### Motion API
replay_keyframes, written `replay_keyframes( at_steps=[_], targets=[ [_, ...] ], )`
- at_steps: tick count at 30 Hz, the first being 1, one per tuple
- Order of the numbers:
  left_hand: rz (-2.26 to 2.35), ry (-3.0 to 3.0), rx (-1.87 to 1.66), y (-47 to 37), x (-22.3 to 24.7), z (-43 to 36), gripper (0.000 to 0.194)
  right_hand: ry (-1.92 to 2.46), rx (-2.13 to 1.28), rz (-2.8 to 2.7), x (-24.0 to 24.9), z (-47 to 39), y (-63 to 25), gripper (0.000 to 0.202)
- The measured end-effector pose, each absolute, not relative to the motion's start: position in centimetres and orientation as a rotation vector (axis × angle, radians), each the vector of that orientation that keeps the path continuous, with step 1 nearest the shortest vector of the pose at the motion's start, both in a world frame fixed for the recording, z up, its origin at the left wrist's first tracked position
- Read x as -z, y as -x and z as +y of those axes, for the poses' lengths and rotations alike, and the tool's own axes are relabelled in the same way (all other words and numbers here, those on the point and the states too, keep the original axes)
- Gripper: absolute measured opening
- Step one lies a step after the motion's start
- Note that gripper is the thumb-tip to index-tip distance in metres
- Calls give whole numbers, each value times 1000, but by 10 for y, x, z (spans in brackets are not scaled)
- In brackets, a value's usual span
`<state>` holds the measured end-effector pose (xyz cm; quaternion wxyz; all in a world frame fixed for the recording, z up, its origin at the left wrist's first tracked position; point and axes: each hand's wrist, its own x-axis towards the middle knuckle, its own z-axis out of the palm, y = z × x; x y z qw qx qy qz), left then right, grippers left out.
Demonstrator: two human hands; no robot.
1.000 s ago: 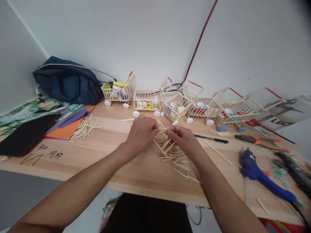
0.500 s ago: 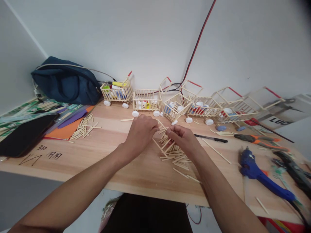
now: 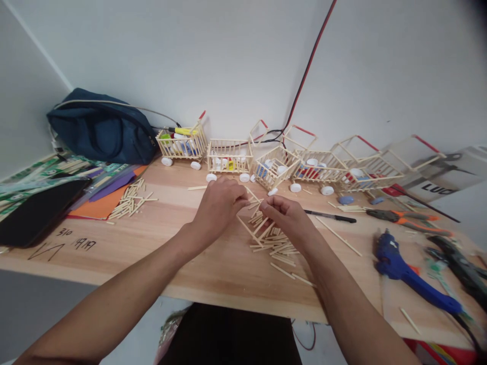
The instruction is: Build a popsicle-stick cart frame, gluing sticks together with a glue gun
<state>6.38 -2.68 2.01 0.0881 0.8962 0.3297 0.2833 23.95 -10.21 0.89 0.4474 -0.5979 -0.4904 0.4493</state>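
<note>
The wooden tabletop (image 3: 144, 258) spreads beneath and around the fingers, and beyond them stands a row of stick-built carts (image 3: 230, 157) on round wheels. The blue glue gun (image 3: 403, 274) lies well off to the right of the right fingers, with the black pen (image 3: 335, 217) closer to them, on the same side.

The left hand (image 3: 218, 205) arches palm down, its thumb and fingertips pressed together beside the upper left part of the stick frame (image 3: 249, 230); whether they grip anything is hidden. The right hand (image 3: 287, 215) pinches the frame near its upper right part between thumb and curled index finger. The frame slants down from the fingertips, between the hands, over the near left edge of the loose stick pile (image 3: 279, 246).

It should weigh next to nothing. Each thin stick looks dry and stiff, likely to snap rather than bend, and the joints are probably the weak points, so twisting or hard squeezing could rack it out of shape. The best hold is a light pinch right at the corners, where sticks meet, rather than at mid-stick; the slim, smooth sides could roll under the fingertips.
</note>
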Motion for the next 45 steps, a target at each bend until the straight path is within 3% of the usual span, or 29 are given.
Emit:
replay_keyframes(
  at_steps=[13,21,27,37,45],
  targets=[
    [991,-2258,-970,-62,-33,-30,7,1462,-1100,-1196,-9,-102,-242,36],
    [932,-1750,-1130,-54,-31,-15,15,1476,-1046,-1181,-7,-101,-249,36],
    [854,-1385,-853,-54,-26,-14,38,1431,-986,-1142,-10,-102,-252,36],
    [613,-1026,-554,-62,-24,-29,33,1421,-884,-1028,-10,-100,-255,39],
    [667,-994,-671,-71,-1,-38,34,1355,-891,-1026,0,-98,-252,35]
  ],
)
